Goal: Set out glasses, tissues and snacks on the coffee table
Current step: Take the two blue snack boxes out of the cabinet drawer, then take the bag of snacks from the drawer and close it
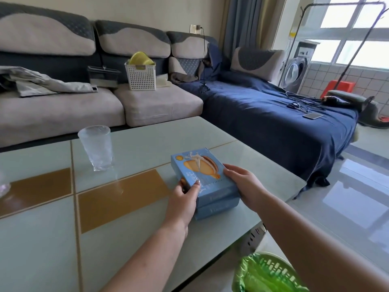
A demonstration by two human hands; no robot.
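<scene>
1. Centrally, low in the frame, the blue snack box (203,175) sits on a second blue box (216,209) of the same kind, the pair resting on the counter (136,228) close to its right edge.
2. Both hands are closed on the top box: the left hand (185,199) pinches its near left corner with thumb and fingertips, and the right hand (242,181) presses flat fingers against its right side.
3. One clear textured glass (96,147) stands upright on the counter, up and left of the boxes and well apart from them; a second glassy shape at the far left edge is too cut off to identify.
4. No tissues show on the counter, so that part of the task looks undone.
5. Risk: the top box sits skewed over the lower one, so a push from either hand could slide it off or drag the lower box toward the nearby edge.
6. Below that edge, at the bottom right of the frame, a green bin (271,275) with a bag liner waits; a box pushed off could drop into it.
7. A wide sweep leftward could tip the glass on the smooth glass-topped surface.
</scene>
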